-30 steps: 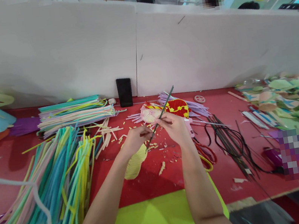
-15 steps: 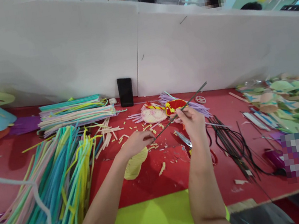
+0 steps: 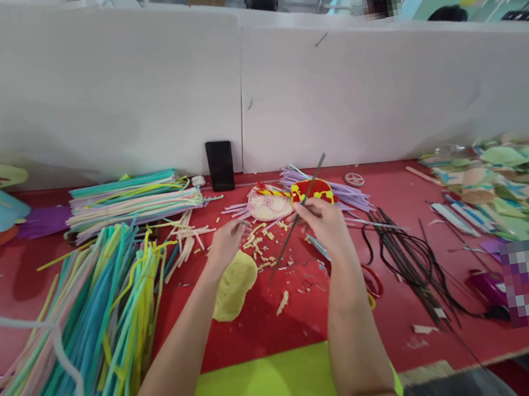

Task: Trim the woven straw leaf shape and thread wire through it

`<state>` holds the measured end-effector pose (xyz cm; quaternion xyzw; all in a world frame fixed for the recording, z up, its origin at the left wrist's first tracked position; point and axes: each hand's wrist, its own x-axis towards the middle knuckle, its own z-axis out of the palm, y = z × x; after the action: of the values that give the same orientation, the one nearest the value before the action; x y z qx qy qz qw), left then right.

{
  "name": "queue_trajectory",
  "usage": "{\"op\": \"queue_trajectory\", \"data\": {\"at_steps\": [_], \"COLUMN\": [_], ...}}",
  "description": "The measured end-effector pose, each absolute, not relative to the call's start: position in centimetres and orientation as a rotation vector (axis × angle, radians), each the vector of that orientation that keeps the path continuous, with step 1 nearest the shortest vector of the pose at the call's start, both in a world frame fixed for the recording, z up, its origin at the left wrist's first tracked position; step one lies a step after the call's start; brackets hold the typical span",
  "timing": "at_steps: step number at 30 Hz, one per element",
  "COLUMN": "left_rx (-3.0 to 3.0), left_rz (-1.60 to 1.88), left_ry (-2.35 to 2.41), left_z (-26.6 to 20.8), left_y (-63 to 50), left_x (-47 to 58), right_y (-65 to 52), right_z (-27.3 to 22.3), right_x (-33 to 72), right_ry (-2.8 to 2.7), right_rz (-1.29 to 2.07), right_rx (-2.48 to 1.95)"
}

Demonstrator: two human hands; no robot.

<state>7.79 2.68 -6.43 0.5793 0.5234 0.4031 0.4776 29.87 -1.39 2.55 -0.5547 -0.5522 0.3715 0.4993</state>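
Observation:
My right hand [image 3: 321, 219] pinches a thin dark green stick [image 3: 283, 249] near its middle, over the red table [image 3: 277, 331]. The stick slants, its top toward the wall and its lower end over small cream scraps [image 3: 259, 243]. My left hand [image 3: 228, 244] hovers to the left, fingers bent and slightly apart, with nothing visible in them. Beneath its wrist lies a yellow ribbed piece [image 3: 235, 287]. Beyond my right hand are a red and yellow piece [image 3: 311, 191] and a round pale pink piece [image 3: 268, 204]. Scissors [image 3: 372, 281] lie partly hidden by my right forearm.
Pastel fuzzy stems [image 3: 88, 329] are heaped at left, with a tied bundle [image 3: 136, 202] behind. A black phone [image 3: 221, 166] leans against the white partition [image 3: 353, 95]. Dark sticks [image 3: 402, 249] and a black cord lie right, near a purple glue gun [image 3: 487, 289] and green paper shapes [image 3: 505, 178].
My left hand has moved left, away from the stick's lower end. My right hand has shifted left and slightly down with the stick, which now stands steeper.

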Motion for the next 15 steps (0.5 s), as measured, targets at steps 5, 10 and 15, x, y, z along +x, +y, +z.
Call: {"op": "queue_trajectory", "data": {"at_steps": [5, 10, 15], "left_rx": [1.744, 1.746, 1.734], "left_rz": [0.844, 0.559, 0.494], "left_ry": [1.721, 1.992, 1.803], "left_z": [-5.9, -6.6, -9.1], "left_y": [0.0, -2.4, -3.7], "left_x": [3.2, -0.3, -1.1], "right_y": [-1.5, -2.3, -3.8], "right_z": [2.3, 2.0, 0.6], "right_x": [26.4, 23.7, 22.6], "right_ry": [-1.433, -1.470, -1.508], "right_rz": [1.131, 1.306, 1.378], "right_rx": [-1.250, -1.234, -1.238]}}
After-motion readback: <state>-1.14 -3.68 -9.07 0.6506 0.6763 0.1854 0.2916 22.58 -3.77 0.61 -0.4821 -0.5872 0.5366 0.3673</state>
